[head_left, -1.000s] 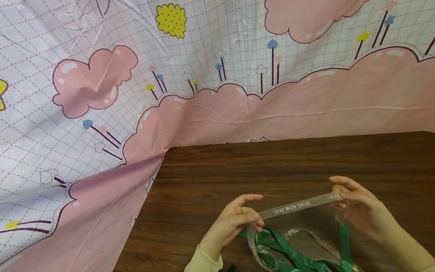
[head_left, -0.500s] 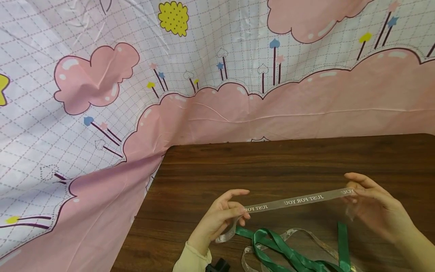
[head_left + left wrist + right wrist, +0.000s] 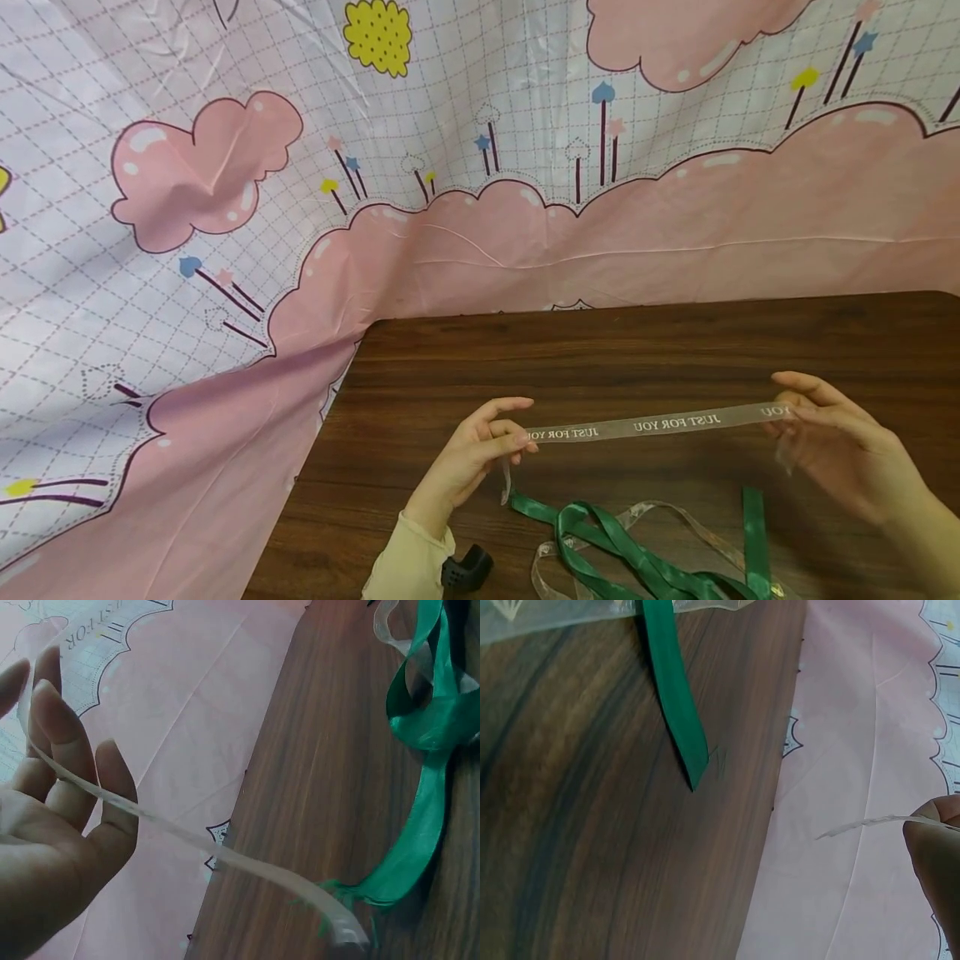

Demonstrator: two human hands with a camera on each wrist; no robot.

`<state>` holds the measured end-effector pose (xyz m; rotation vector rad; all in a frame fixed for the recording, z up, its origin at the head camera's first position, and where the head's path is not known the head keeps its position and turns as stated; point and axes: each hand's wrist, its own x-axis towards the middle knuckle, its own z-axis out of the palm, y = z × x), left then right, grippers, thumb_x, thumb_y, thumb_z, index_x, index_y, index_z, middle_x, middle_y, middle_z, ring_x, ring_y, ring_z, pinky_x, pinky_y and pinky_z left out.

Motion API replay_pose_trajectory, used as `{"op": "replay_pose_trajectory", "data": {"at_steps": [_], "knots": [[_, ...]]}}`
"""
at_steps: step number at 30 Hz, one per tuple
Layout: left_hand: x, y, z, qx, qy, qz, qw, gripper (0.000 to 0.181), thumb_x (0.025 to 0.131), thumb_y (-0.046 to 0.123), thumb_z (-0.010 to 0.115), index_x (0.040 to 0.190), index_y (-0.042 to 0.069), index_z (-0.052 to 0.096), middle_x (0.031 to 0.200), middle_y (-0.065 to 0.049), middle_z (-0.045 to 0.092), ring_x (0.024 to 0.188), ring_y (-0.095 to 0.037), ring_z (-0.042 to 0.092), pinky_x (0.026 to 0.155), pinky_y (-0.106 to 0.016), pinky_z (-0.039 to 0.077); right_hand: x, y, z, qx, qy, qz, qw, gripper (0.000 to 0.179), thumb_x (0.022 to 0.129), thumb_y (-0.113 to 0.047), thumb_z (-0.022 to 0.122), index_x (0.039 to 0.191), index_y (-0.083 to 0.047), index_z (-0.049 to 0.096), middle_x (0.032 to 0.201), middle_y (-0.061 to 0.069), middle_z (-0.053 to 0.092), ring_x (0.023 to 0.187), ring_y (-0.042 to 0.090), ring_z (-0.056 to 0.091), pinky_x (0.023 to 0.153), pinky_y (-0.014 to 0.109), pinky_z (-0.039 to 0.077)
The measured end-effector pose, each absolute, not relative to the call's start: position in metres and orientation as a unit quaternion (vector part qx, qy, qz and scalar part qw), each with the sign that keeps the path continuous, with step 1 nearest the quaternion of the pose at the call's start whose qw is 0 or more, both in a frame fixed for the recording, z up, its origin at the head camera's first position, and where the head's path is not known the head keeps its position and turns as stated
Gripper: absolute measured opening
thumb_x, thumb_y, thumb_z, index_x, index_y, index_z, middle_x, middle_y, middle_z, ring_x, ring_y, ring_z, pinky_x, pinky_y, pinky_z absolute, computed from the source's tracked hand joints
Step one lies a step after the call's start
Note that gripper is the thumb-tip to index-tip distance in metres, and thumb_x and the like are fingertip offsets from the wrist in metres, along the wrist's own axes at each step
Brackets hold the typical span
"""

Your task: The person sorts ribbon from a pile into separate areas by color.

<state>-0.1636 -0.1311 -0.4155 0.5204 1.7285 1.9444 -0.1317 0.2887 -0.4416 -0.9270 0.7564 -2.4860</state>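
Note:
A sheer white ribbon (image 3: 652, 427) printed "JUST FOR YOU" is stretched taut between both hands above the table, its lettering reversed in the head view. My left hand (image 3: 476, 450) pinches it between thumb and fingers, and a short tail (image 3: 262, 870) hangs below that hand. At the other side my right hand (image 3: 847, 450) pinches the ribbon near its end, with a small loose tip (image 3: 855, 825) sticking out. Under the hands, a green satin ribbon (image 3: 615, 533) lies in loops on the table, one cut end (image 3: 679, 697) lying straight. Another sheer ribbon (image 3: 690, 521) curls among the loops.
The dark wooden table (image 3: 637, 350) ends at a pink and white cloud-patterned cloth (image 3: 480, 250) hanging behind and at the left. Close to my left sleeve lies a small black object (image 3: 468, 568), partly cut off by the sleeve.
My hands have moved apart and slightly upward, so a longer stretch of the sheer ribbon shows between them. The left-hand tail has become shorter. More of the black object is visible.

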Motion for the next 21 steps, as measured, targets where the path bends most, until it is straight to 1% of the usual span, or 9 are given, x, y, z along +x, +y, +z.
{"op": "replay_pose_trajectory", "data": {"at_steps": [3, 6, 7, 11, 14, 15, 18, 20, 21], "knots": [[-0.168, -0.131, -0.414, 0.19, 0.637, 0.707, 0.24, 0.053, 0.09, 0.015, 0.062, 0.136, 0.004, 0.039, 0.086, 0.011, 0.067, 0.076, -0.004, 0.061, 0.07, -0.02, 0.047, -0.133, 0.292, -0.44, -0.335, 0.275, -0.882, 0.186, 0.064, 0.092, 0.004, -0.012, 0.144, -0.002, 0.025, 0.116, 0.018, 0.055, 0.109, 0.032, 0.052, 0.082, 0.04, 0.046], [-0.173, -0.132, -0.412, 0.189, 0.643, 0.704, 0.237, 0.054, 0.09, 0.015, 0.062, 0.137, 0.003, 0.038, 0.086, 0.011, 0.067, 0.075, -0.004, 0.06, 0.07, -0.02, 0.046, -0.135, 0.294, -0.439, -0.346, 0.284, -0.876, 0.181, 0.064, 0.091, 0.005, -0.013, 0.144, -0.001, 0.023, 0.115, 0.019, 0.054, 0.108, 0.031, 0.052, 0.077, 0.041, 0.044], [-0.175, -0.133, -0.412, 0.189, 0.645, 0.702, 0.235, 0.054, 0.09, 0.014, 0.061, 0.137, 0.002, 0.038, 0.086, 0.011, 0.067, 0.074, -0.004, 0.059, 0.071, -0.021, 0.046, -0.136, 0.295, -0.438, -0.349, 0.286, -0.874, 0.18, 0.064, 0.091, 0.005, -0.013, 0.144, 0.0, 0.023, 0.115, 0.019, 0.054, 0.108, 0.031, 0.052, 0.074, 0.043, 0.042], [-0.183, -0.135, -0.41, 0.181, 0.66, 0.693, 0.227, 0.05, 0.09, 0.013, 0.061, 0.136, 0.006, 0.041, 0.086, 0.01, 0.067, 0.073, -0.006, 0.057, 0.072, -0.023, 0.045, -0.139, 0.298, -0.437, -0.355, 0.302, -0.867, 0.176, 0.064, 0.09, 0.005, -0.014, 0.144, 0.0, 0.021, 0.115, 0.018, 0.054, 0.107, 0.03, 0.051, 0.066, 0.044, 0.031], [-0.188, -0.138, -0.409, 0.172, 0.669, 0.687, 0.227, 0.049, 0.09, 0.014, 0.061, 0.135, 0.009, 0.042, 0.086, 0.01, 0.067, 0.073, -0.006, 0.056, 0.071, -0.022, 0.044, -0.141, 0.3, -0.436, -0.35, 0.323, -0.862, 0.176, 0.063, 0.091, 0.006, -0.013, 0.144, 0.0, 0.021, 0.115, 0.017, 0.054, 0.107, 0.029, 0.052, 0.067, 0.043, 0.033], [-0.189, -0.139, -0.409, 0.169, 0.671, 0.685, 0.23, 0.05, 0.09, 0.014, 0.061, 0.136, 0.009, 0.041, 0.085, 0.01, 0.066, 0.071, -0.006, 0.055, 0.065, -0.021, 0.043, -0.142, 0.301, -0.435, -0.347, 0.33, -0.86, 0.176, 0.063, 0.091, 0.006, -0.012, 0.144, 0.0, 0.021, 0.114, 0.016, 0.054, 0.107, 0.028, 0.052, 0.066, 0.043, 0.033], [-0.194, -0.141, -0.408, 0.162, 0.674, 0.68, 0.238, 0.053, 0.09, 0.016, 0.062, 0.137, 0.009, 0.039, 0.084, 0.01, 0.067, 0.063, -0.004, 0.052, 0.049, -0.019, 0.034, -0.145, 0.305, -0.435, -0.341, 0.351, -0.854, 0.177, 0.061, 0.092, 0.007, -0.01, 0.144, -0.001, 0.021, 0.114, 0.015, 0.055, 0.105, 0.027, 0.054, 0.071, 0.042, 0.04], [-0.198, -0.141, -0.407, 0.159, 0.677, 0.676, 0.243, 0.053, 0.09, 0.016, 0.062, 0.137, 0.009, 0.039, 0.083, 0.01, 0.067, 0.059, -0.003, 0.049, 0.042, -0.021, 0.025, -0.148, 0.308, -0.434, -0.338, 0.36, -0.852, 0.176, 0.061, 0.092, 0.007, -0.009, 0.144, -0.001, 0.022, 0.113, 0.014, 0.056, 0.103, 0.027, 0.056, 0.067, 0.043, 0.039], [-0.2, -0.141, -0.407, 0.158, 0.679, 0.674, 0.243, 0.054, 0.09, 0.016, 0.062, 0.138, 0.009, 0.039, 0.083, 0.01, 0.067, 0.059, -0.003, 0.049, 0.041, -0.022, 0.022, -0.149, 0.311, -0.434, -0.337, 0.366, -0.85, 0.174, 0.061, 0.093, 0.007, -0.008, 0.144, -0.001, 0.022, 0.112, 0.013, 0.056, 0.103, 0.026, 0.056, 0.065, 0.043, 0.039]]}}
